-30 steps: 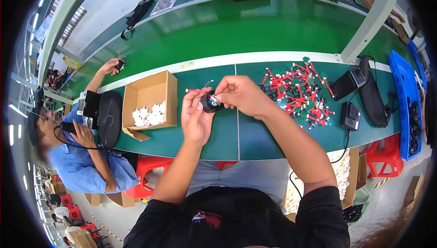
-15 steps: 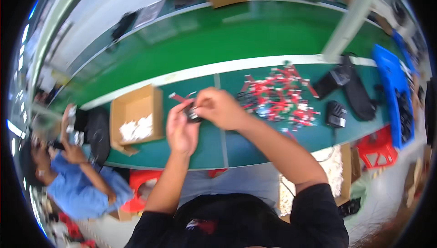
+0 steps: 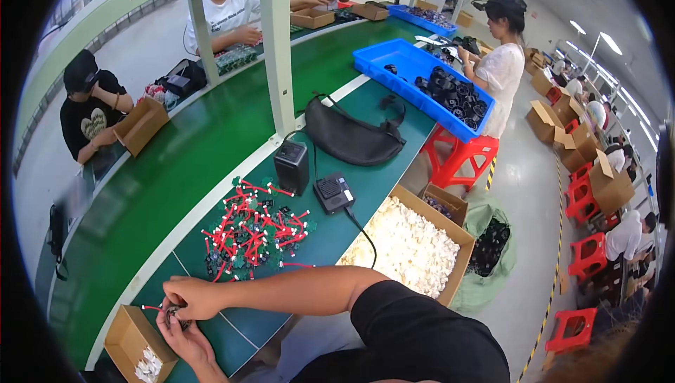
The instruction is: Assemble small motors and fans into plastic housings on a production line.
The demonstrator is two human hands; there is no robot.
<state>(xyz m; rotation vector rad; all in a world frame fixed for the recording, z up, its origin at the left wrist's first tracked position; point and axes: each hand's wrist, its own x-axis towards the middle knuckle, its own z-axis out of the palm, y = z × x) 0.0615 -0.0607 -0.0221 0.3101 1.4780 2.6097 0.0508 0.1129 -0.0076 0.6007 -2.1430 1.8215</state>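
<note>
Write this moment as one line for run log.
left hand: holds dark round part | right hand: fingers at it | nearby: red-wired boards, cardboard box, white pieces

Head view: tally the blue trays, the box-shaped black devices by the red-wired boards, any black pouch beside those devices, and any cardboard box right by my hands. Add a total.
Blue trays: 2
Black devices: 2
Black pouch: 1
Small cardboard box: 1
Total: 6

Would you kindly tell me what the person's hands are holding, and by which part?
The left hand and right hand hold a small dark part between their fingers; which part of it they grip is too covered to tell.
</note>
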